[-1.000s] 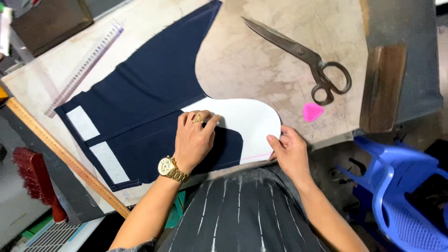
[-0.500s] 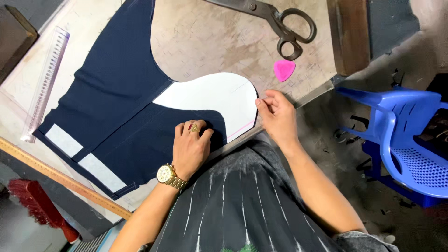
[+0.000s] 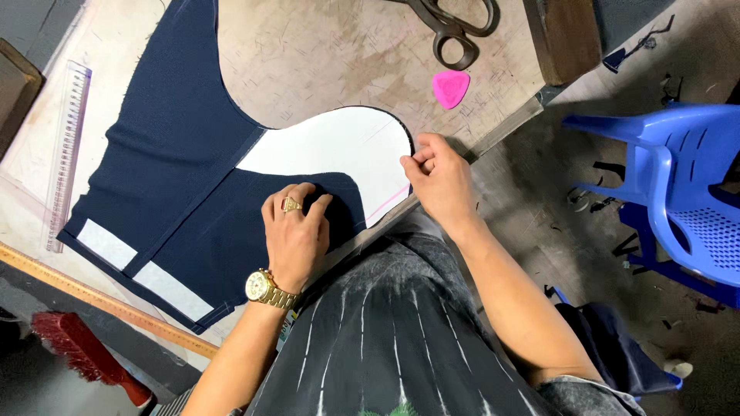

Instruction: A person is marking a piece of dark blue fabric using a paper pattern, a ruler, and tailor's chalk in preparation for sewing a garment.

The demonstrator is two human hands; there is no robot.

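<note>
Head view: the navy fabric (image 3: 177,169) is pressed flat under the left hand (image 3: 295,235), fingers spread. The white pattern piece (image 3: 339,150) is pinched at its edge by the right hand (image 3: 439,181), near the pink chalk (image 3: 450,87).

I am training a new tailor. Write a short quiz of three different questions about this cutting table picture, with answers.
1. True or false: the left hand lies flat on the navy fabric.
2. Which thing lies nearest the pink chalk? A) scissors B) clear ruler C) red brush
3. Fill in: the right hand pinches the edge of the ____ pattern piece.

Key: 1 true; 2 A; 3 white.
</note>
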